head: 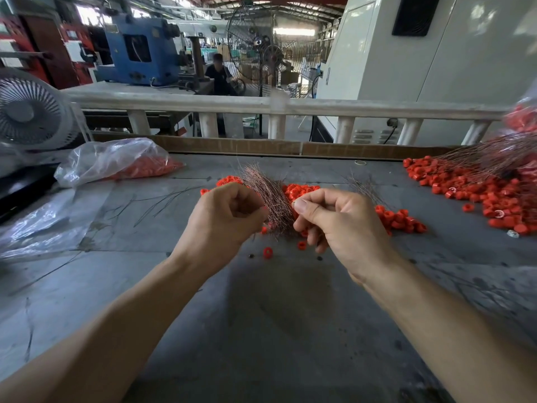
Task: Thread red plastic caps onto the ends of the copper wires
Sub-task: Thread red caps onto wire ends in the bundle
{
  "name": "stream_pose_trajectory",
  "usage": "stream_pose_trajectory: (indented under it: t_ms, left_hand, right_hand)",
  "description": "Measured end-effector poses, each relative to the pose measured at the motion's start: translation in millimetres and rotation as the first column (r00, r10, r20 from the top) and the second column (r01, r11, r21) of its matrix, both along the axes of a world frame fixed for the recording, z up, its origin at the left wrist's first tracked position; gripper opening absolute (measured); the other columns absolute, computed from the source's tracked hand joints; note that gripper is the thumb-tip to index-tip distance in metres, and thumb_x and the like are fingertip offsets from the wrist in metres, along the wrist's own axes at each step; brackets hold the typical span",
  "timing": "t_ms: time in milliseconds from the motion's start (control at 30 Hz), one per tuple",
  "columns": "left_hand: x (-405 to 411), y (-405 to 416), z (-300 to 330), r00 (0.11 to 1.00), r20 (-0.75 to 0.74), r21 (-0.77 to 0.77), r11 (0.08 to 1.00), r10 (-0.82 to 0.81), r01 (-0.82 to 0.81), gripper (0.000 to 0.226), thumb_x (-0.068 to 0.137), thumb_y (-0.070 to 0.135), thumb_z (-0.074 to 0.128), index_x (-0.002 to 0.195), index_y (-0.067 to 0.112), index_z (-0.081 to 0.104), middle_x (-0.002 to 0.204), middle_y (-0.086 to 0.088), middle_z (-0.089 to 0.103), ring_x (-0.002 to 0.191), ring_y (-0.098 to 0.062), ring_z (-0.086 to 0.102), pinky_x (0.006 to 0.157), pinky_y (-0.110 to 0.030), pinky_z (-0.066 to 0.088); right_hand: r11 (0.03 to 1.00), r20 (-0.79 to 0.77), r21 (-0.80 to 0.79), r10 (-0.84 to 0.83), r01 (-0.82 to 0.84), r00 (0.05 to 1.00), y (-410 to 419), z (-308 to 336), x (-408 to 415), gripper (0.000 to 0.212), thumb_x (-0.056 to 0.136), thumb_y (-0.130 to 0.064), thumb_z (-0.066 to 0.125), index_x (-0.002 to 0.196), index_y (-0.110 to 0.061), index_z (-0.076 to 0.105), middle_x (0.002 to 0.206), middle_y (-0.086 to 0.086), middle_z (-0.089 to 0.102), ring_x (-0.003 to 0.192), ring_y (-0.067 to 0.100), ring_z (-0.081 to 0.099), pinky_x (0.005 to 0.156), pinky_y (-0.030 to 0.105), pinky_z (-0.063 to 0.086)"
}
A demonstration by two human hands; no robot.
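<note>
1. Over the middle of the grey table (276,315), the left hand (223,222) had its grip curled tight round a bundle of copper wires (270,196), which fanned up and away from the fist.
2. Just beside it, the right hand (340,225) pinched narrowly between thumb and forefinger at the edge of that bundle; whatever sat in the pinch was too small to tell.
3. Behind both hands lay a heap of red caps (302,190), trailing off to the right, and 2 loose red caps (268,252) sat on the table below the hands.
4. Far right, a wider spread of caps (465,187) lay under a second sheaf of wires (479,158).
5. At the left, a clear plastic bag (116,161) held more red pieces, with a white fan (32,112) behind it.
</note>
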State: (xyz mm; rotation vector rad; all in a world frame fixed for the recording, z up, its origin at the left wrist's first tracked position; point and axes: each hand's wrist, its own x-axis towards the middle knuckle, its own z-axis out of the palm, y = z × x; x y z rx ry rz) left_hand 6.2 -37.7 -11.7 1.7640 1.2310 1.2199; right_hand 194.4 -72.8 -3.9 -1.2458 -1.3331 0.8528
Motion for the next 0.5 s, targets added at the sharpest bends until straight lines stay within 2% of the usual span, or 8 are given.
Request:
stream_pose_trajectory:
  t_ms: [100,233,333,500]
  left_hand:
    - [3.6,-4.5,3.8,0.959,0.268,-0.071,0.991,-0.094,0.117,0.025,0.084,-0.009,0.073,0.106,0.002,0.067,0.09,-0.015,0.071,0.075,-0.023,0.074,0.068,-0.028,0.06]
    - [6.0,-7.8,7.0,0.869,0.467,-0.114,0.963,-0.165,0.245,0.026,0.08,-0.012,0.07,0.102,0.0,0.071,0.087,-0.012,0.072,0.081,-0.02,0.074,0.076,-0.026,0.059]
    - [6.9,-9.0,8.1,0.808,0.566,-0.149,0.943,-0.165,0.297,0.03,0.07,-0.005,0.071,0.098,0.003,0.073,0.086,-0.011,0.073,0.084,-0.021,0.074,0.078,-0.026,0.06]
    - [8.0,-9.1,7.9,0.779,0.61,-0.173,0.935,-0.145,0.31,0.028,0.081,-0.017,0.062,0.097,0.003,0.073,0.088,-0.014,0.072,0.084,-0.022,0.075,0.079,-0.027,0.061]
  right_hand:
    - [1.0,-0.015,0.03,0.007,-0.006,1.0,-0.8,1.8,-0.6,0.014,0.095,-0.018,0.069,0.082,-0.014,0.074,0.065,0.003,0.069,0.049,0.011,0.052,0.044,0.023,0.043]
    - [0.997,-0.009,0.07,0.022,-0.021,1.0,-2.2,3.4,-3.3,0.014,0.095,-0.014,0.069,0.082,-0.01,0.074,0.059,0.002,0.064,0.048,0.012,0.048,0.043,0.02,0.04]
    - [0.996,0.01,0.077,0.034,-0.034,0.999,-3.6,4.2,-4.7,0.014,0.095,-0.014,0.068,0.083,-0.01,0.074,0.059,0.002,0.064,0.048,0.011,0.048,0.044,0.019,0.04]
    - [0.995,0.015,0.086,0.048,-0.049,0.999,-4.6,6.2,-5.1,0.015,0.096,-0.016,0.068,0.083,-0.012,0.074,0.06,0.002,0.064,0.05,0.012,0.048,0.045,0.02,0.04]
